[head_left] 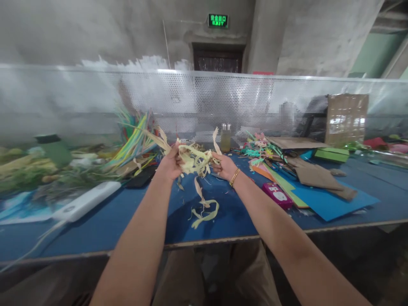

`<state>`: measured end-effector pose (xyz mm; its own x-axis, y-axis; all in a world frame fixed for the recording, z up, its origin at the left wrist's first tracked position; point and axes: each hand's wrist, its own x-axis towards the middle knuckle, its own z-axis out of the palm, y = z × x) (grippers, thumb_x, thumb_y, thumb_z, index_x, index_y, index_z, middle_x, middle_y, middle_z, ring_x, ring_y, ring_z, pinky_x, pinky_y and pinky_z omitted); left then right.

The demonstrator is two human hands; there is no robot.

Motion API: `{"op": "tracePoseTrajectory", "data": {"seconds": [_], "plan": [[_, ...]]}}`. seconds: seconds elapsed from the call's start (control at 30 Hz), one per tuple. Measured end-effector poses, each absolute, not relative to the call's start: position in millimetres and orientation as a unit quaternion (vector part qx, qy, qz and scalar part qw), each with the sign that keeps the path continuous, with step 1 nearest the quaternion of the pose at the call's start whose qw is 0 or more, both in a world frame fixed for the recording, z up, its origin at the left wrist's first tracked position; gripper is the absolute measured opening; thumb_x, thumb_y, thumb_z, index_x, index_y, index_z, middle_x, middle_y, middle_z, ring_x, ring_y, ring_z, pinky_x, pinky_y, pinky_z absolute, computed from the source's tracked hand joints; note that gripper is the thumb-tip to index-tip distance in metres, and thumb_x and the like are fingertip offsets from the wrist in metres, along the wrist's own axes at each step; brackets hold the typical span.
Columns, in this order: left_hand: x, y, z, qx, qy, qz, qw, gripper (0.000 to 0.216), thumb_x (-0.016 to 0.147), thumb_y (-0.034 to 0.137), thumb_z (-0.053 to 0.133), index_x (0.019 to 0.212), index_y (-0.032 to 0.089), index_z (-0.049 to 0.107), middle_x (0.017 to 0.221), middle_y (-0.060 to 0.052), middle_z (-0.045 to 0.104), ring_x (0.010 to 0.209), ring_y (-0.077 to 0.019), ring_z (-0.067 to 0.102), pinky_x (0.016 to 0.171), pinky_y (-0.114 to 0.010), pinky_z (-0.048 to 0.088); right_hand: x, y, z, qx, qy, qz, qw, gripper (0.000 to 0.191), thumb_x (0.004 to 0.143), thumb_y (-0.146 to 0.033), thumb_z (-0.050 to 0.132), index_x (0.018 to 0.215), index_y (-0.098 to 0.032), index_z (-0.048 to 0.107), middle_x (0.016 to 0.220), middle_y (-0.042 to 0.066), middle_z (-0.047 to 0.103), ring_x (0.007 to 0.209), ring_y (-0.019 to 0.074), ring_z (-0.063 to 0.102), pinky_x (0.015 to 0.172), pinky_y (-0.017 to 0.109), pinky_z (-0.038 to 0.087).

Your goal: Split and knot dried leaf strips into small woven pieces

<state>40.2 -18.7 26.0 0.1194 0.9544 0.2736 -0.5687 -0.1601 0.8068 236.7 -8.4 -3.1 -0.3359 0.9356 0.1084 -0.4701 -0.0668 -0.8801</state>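
Above the blue table, both hands hold a tangled bundle of pale yellow, husk-like strips (193, 160). On its left side, my left hand (172, 162) is closed around the strips, with longer dry pieces sticking out past the fingers. My right hand (225, 166), with a gold bracelet at the wrist, pinches the bundle's right end near an upright pale piece (216, 142). Below the hands, a loose curled strip (208, 216) lies on the tabletop. Some strip ends between the hands are blurred.
A white power strip (91, 200) lies left, near colourful stems (135, 142) and a green bottle (54, 151). A glass jar (226, 138) stands behind. At right are a magenta box (277, 196), blue paper (339, 202) and cardboard (318, 175). A perforated metal screen (197, 93) bounds the back.
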Motion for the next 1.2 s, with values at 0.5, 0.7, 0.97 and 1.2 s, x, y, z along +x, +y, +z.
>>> {"op": "tracePoseTrajectory", "data": {"seconds": [0.5, 0.7, 0.97, 1.2], "plan": [[48.9, -15.1, 22.9, 0.371, 0.260, 0.674, 0.584, 0.030, 0.056, 0.011, 0.077, 0.068, 0.016, 0.050, 0.057, 0.007, 0.052, 0.045, -0.0032, 0.053, 0.029, -0.010, 0.017, 251.3, -0.8, -6.6, -0.379, -0.403, 0.583, 0.595, 0.006, 0.083, -0.022, 0.054, 0.082, -0.016, 0.052, 0.058, -0.002, 0.056, 0.035, 0.0030, 0.034, 0.031, 0.015, 0.017], [47.1, -14.8, 22.6, 0.391, 0.272, 0.680, 0.557, 0.026, 0.061, 0.015, 0.075, 0.074, 0.015, 0.052, 0.070, 0.001, 0.063, 0.053, -0.0053, 0.058, 0.031, -0.010, 0.019, 254.0, -2.0, -4.8, -0.370, -0.397, 0.584, 0.604, 0.006, 0.082, -0.020, 0.052, 0.086, -0.016, 0.053, 0.058, -0.002, 0.057, 0.035, 0.0036, 0.035, 0.031, 0.015, 0.018], [46.2, -11.5, 22.6, 0.358, 0.329, 0.729, 0.481, 0.032, 0.051, 0.014, 0.078, 0.068, 0.016, 0.051, 0.053, 0.007, 0.048, 0.043, -0.0030, 0.044, 0.031, -0.012, 0.018, 256.1, 0.3, -6.2, -0.376, -0.398, 0.576, 0.607, 0.010, 0.081, -0.021, 0.053, 0.090, -0.016, 0.053, 0.059, -0.002, 0.057, 0.036, 0.0039, 0.038, 0.031, 0.015, 0.017], [40.4, -6.7, 17.2, 0.378, 0.464, 0.739, 0.311, 0.023, 0.052, 0.014, 0.076, 0.068, 0.017, 0.060, 0.050, 0.007, 0.046, 0.044, -0.0052, 0.039, 0.037, -0.018, 0.026, 255.5, 1.4, -7.9, -0.383, -0.401, 0.564, 0.612, 0.012, 0.080, -0.022, 0.055, 0.090, -0.017, 0.053, 0.063, -0.002, 0.058, 0.040, 0.0036, 0.039, 0.032, 0.013, 0.019]]}}
